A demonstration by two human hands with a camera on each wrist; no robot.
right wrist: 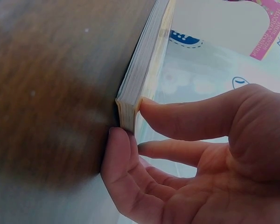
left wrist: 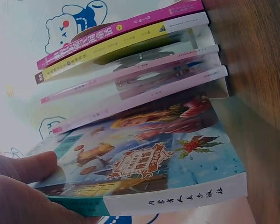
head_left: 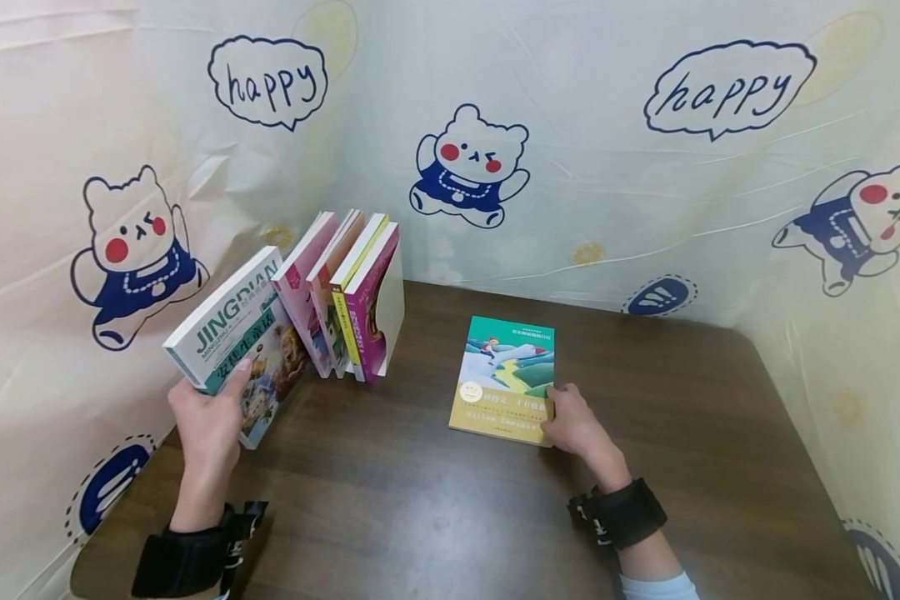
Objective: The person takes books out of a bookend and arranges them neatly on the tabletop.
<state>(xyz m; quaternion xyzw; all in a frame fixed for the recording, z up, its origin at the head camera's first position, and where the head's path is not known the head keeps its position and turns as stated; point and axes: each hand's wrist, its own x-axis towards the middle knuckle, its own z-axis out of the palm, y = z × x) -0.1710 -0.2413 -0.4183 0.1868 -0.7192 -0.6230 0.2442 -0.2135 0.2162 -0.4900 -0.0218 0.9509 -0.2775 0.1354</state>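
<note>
At the left of the table my left hand [head_left: 208, 429] grips a thick white-and-teal book [head_left: 270, 398] marked JINGDIAN by its upper part, thumb across the illustrated cover. The book tilts and leans close to a row of upright books; its white-and-teal spine shows in the left wrist view. On the right, my right hand [head_left: 576, 421] pinches the lower right edge of a thin paperback [head_left: 506, 379] with a green-and-yellow cover, which lies face up. From the right wrist, the thumb presses one cover of this paperback [right wrist: 141, 70] near its corner while a bent finger touches the opposite side.
Several books stand slanted in the row, among them a magenta-spined book [head_left: 363, 325] and a yellow-spined book [head_left: 347, 325]. A white bookend [head_left: 393, 308] with a cut-out stands at the row's right end. Printed cloth [head_left: 570, 192] surrounds the brown wooden table [head_left: 420, 517].
</note>
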